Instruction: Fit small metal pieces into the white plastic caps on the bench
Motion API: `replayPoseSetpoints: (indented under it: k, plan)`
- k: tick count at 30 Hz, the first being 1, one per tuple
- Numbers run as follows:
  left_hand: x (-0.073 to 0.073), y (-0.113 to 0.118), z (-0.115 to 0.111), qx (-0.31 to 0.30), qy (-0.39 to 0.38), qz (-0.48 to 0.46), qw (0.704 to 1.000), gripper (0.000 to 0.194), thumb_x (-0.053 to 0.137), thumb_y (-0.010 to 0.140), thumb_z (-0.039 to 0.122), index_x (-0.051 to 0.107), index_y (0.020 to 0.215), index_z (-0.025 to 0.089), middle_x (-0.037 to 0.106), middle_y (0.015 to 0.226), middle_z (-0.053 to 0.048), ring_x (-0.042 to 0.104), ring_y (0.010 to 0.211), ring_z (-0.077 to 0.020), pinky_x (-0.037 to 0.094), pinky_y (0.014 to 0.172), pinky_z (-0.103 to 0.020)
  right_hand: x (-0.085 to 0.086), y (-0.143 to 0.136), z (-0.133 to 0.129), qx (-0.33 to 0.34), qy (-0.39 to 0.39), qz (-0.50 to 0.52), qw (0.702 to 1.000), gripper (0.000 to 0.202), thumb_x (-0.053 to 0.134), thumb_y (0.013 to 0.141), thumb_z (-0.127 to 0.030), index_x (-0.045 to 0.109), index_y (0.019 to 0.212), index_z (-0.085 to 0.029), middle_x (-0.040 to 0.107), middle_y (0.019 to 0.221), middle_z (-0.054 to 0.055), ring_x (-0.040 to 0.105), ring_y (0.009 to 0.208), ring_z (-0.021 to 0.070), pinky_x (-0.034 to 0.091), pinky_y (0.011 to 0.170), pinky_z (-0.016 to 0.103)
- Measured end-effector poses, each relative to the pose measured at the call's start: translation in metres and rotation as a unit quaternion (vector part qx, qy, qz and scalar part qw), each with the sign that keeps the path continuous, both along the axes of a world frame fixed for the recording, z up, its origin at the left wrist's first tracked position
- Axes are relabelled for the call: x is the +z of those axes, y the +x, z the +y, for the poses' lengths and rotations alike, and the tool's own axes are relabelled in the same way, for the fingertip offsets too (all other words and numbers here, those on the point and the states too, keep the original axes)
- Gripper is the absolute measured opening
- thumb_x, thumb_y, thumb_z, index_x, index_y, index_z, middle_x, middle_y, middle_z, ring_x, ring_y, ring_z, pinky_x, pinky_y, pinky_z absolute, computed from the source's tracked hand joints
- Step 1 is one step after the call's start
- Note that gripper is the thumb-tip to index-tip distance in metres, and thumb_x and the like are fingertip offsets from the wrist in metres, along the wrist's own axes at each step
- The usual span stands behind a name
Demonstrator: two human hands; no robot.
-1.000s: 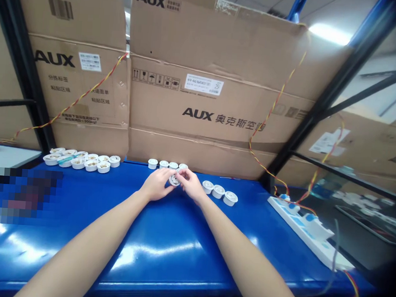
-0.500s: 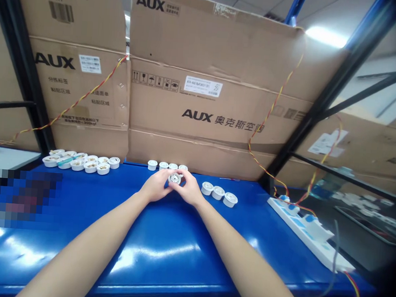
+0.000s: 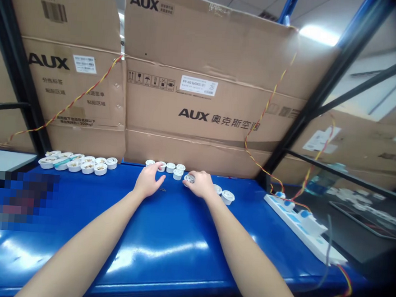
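Note:
My right hand (image 3: pixel 200 184) is closed on a small white round plastic part (image 3: pixel 189 178) with metallic-looking detail on its face. Just left of that part, another white round part (image 3: pixel 177 174) stands on the blue table (image 3: pixel 165 227), in front of a back row of similar parts (image 3: pixel 170 168). My left hand (image 3: pixel 150 180) hovers near the row's left end, thumb and fingers apart, with nothing in it. Some tiny dark bits (image 3: pixel 163 190) lie on the table between my hands; their kind is too small to tell. Two more round parts (image 3: pixel 228 197) sit right of my right hand.
A cluster of white round cups (image 3: pixel 88 165), some with brass-coloured bits inside, stands at the back left. On the right lies a white power strip (image 3: pixel 305 230) with cables. Cardboard (image 3: pixel 201 99) walls the back, with black rack posts (image 3: pixel 303 97) at the sides.
My hands have parted, the left going left and opening. The part they held together now appears to stand before the back row. My right hand has moved right and grips a round part.

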State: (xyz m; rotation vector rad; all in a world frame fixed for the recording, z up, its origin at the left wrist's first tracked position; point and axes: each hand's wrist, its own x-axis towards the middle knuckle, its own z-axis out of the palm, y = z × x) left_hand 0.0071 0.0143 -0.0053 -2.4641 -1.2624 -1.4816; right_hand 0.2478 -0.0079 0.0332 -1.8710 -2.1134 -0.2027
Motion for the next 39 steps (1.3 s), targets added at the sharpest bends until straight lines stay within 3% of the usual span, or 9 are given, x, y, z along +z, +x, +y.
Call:
replayPoseSetpoints:
  k: [4, 7, 12, 16, 21, 25, 28, 33, 39]
  plan:
    - [0.000, -0.001, 0.001, 0.014, -0.017, -0.001, 1.000, 0.038, 0.058, 0.085, 0.025, 0.052, 0.123, 0.021, 0.067, 0.104, -0.006, 0.063, 0.102, -0.0245, 0.049, 0.091, -0.040, 0.001, 0.010, 0.001, -0.106, -0.061, -0.032, 0.992, 0.044, 0.059, 0.082, -0.047, 0.069, 0.113, -0.016, 0.070, 0.110, 0.017, 0.059, 0.109, 0.0344, 0.040, 0.093, 0.042]
    - [0.001, 0.000, 0.000, 0.012, -0.025, 0.013, 1.000, 0.036, 0.056, 0.086, 0.024, 0.052, 0.122, 0.021, 0.068, 0.104, -0.006, 0.063, 0.103, -0.0253, 0.048, 0.093, -0.040, -0.003, 0.006, 0.000, -0.118, -0.032, -0.036, 0.992, 0.050, 0.061, 0.081, -0.046, 0.065, 0.118, -0.012, 0.064, 0.120, 0.022, 0.054, 0.116, 0.0387, 0.036, 0.099, 0.049]
    - [0.000, 0.003, -0.001, 0.003, -0.048, 0.046, 0.998, 0.030, 0.051, 0.087, 0.020, 0.056, 0.117, 0.022, 0.067, 0.107, -0.007, 0.062, 0.105, -0.0265, 0.048, 0.093, -0.042, -0.015, -0.019, 0.003, 0.074, 0.028, -0.003, 0.997, 0.063, 0.064, 0.083, -0.039, 0.047, 0.141, -0.020, 0.049, 0.143, 0.016, 0.044, 0.130, 0.0332, 0.032, 0.107, 0.046]
    - [-0.004, 0.003, 0.002, 0.007, -0.089, 0.066, 0.994, 0.037, 0.047, 0.087, 0.015, 0.057, 0.122, 0.022, 0.062, 0.123, -0.009, 0.056, 0.118, -0.0273, 0.047, 0.098, -0.045, -0.025, -0.031, 0.008, 0.136, -0.004, 0.035, 0.990, 0.056, 0.064, 0.084, -0.034, 0.051, 0.137, -0.020, 0.049, 0.144, 0.016, 0.045, 0.131, 0.0322, 0.033, 0.109, 0.048]
    - [-0.012, 0.002, 0.007, -0.009, -0.140, 0.091, 0.986, 0.043, 0.044, 0.086, 0.011, 0.060, 0.124, 0.026, 0.054, 0.135, -0.008, 0.051, 0.126, -0.0255, 0.044, 0.105, -0.044, -0.032, -0.025, 0.009, 0.269, 0.008, 0.189, 0.944, 0.064, 0.059, 0.088, -0.030, 0.039, 0.147, -0.020, 0.043, 0.150, 0.012, 0.041, 0.138, 0.0238, 0.035, 0.112, 0.041]
    - [-0.012, 0.002, 0.006, -0.005, -0.148, 0.097, 0.984, 0.042, 0.053, 0.082, 0.015, 0.059, 0.122, 0.024, 0.054, 0.133, -0.009, 0.052, 0.124, -0.0279, 0.044, 0.105, -0.046, -0.031, -0.023, 0.006, 0.242, -0.004, 0.212, 0.947, 0.031, 0.061, 0.086, -0.026, 0.067, 0.116, -0.019, 0.069, 0.119, 0.009, 0.063, 0.108, 0.0221, 0.047, 0.096, 0.037]
    - [-0.009, 0.002, 0.003, 0.011, -0.149, 0.091, 0.985, 0.032, 0.055, 0.082, 0.018, 0.060, 0.113, 0.023, 0.057, 0.127, -0.009, 0.056, 0.118, -0.0286, 0.046, 0.100, -0.045, -0.029, -0.030, 0.001, 0.248, -0.058, 0.176, 0.951, 0.018, 0.064, 0.084, -0.030, 0.074, 0.096, -0.022, 0.075, 0.098, 0.004, 0.068, 0.089, 0.0199, 0.050, 0.084, 0.032]
    - [-0.006, 0.003, 0.000, 0.034, -0.152, 0.083, 0.984, 0.020, 0.058, 0.081, 0.020, 0.059, 0.100, 0.022, 0.060, 0.118, -0.008, 0.059, 0.110, -0.0284, 0.048, 0.093, -0.043, -0.029, -0.048, -0.006, 0.210, -0.052, 0.141, 0.966, 0.023, 0.073, 0.077, -0.043, 0.077, 0.090, -0.024, 0.075, 0.093, 0.004, 0.068, 0.084, 0.0210, 0.049, 0.076, 0.029]
    - [-0.007, 0.003, 0.001, 0.031, -0.151, 0.084, 0.985, 0.019, 0.058, 0.081, 0.021, 0.058, 0.100, 0.023, 0.061, 0.117, -0.008, 0.059, 0.109, -0.0287, 0.048, 0.092, -0.043, -0.031, -0.056, -0.005, 0.190, -0.051, 0.125, 0.972, 0.015, 0.071, 0.079, -0.038, 0.078, 0.086, -0.027, 0.075, 0.091, 0.002, 0.068, 0.082, 0.0204, 0.048, 0.074, 0.028]
